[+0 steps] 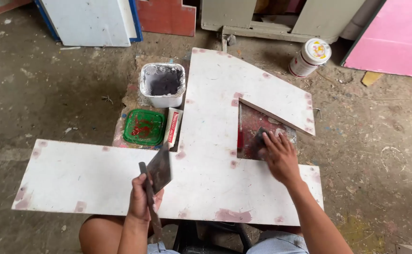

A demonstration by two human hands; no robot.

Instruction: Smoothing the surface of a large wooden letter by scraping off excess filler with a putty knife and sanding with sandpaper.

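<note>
Left hand (141, 200) is gripping a putty knife (158, 170) — right hand (280, 157), fingers (269, 141) flat, is pressing a dark scraper (261, 137) against the white board (206, 174).

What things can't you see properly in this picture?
- Head view: the dark piece under the right hand is mostly covered by its fingers.
- The left hand hides the lower part of the flat scraper.
- The white tub: its dark contents cannot be identified.
- The tube is partly tucked under the white board.

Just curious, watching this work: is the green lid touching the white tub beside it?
Apart. The head view shows a strip of stained board between the green lid and the white tub.
</note>
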